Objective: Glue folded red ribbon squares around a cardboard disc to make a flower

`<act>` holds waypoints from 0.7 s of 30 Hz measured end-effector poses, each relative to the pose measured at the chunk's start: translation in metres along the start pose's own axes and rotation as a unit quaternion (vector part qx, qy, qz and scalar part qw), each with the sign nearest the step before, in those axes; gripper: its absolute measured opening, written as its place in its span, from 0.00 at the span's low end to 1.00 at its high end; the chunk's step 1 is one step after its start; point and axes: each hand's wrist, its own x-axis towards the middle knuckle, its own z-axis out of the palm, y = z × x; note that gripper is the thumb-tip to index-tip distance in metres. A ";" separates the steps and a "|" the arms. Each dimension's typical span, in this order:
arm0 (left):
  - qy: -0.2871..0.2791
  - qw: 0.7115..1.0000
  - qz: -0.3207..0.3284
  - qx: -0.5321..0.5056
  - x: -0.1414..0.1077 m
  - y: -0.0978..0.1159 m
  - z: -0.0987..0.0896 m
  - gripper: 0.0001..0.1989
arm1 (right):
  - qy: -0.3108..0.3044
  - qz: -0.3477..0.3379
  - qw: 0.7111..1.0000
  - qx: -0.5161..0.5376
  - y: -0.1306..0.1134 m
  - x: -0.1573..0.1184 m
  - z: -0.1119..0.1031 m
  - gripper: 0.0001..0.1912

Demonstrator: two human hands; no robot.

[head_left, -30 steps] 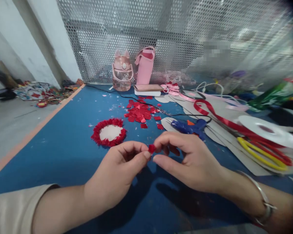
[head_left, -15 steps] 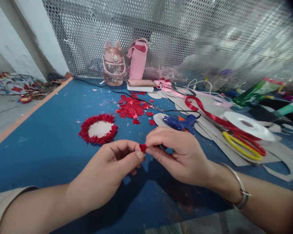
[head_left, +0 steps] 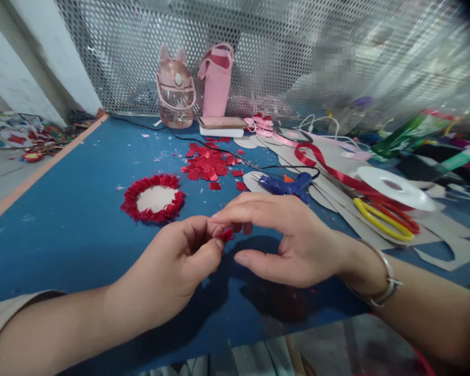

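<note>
The left hand point(head_left: 168, 271) has its fingers clamped on a small red fabric piece point(head_left: 227, 235), partly hidden between them; the right hand point(head_left: 293, 240) holds its thumb apart from its fingers, which reach over the left fingertips, whether touching I cannot tell; the red-fringed disc point(head_left: 131, 202) lies beyond on the worktop point(head_left: 82, 230); the right hand partly covers the blue glue gun point(head_left: 280, 184); the scissors' point(head_left: 403, 236) blades are hard to make out.

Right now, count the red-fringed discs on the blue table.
1: the red-fringed disc lies on the blue table, just beyond the left hand and nearer than the pile of red pieces. Others hidden from view can't be ruled out.
</note>
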 end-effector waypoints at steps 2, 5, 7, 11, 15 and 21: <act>0.007 1.000 0.004 0.018 -0.001 -0.001 0.000 0.10 | 0.003 0.028 1.000 -0.003 0.001 0.000 0.001 0.13; 0.004 0.999 0.013 0.033 -0.001 -0.001 0.001 0.09 | 0.002 0.028 0.999 -0.024 0.004 0.000 0.003 0.08; 0.001 0.999 0.015 0.039 0.000 -0.001 0.001 0.09 | 0.002 0.002 0.999 -0.047 0.006 -0.001 0.004 0.05; 0.018 0.999 0.014 0.024 0.000 -0.002 0.000 0.09 | 0.025 -0.044 0.993 -0.103 0.006 -0.004 0.005 0.05; 0.067 0.995 0.043 0.058 0.000 -0.005 -0.003 0.09 | 0.055 -0.030 0.989 -0.132 0.002 -0.005 0.006 0.06; 0.142 0.939 0.184 0.254 -0.004 -0.005 -0.004 0.05 | 0.096 0.103 0.988 -0.060 -0.005 -0.003 0.009 0.05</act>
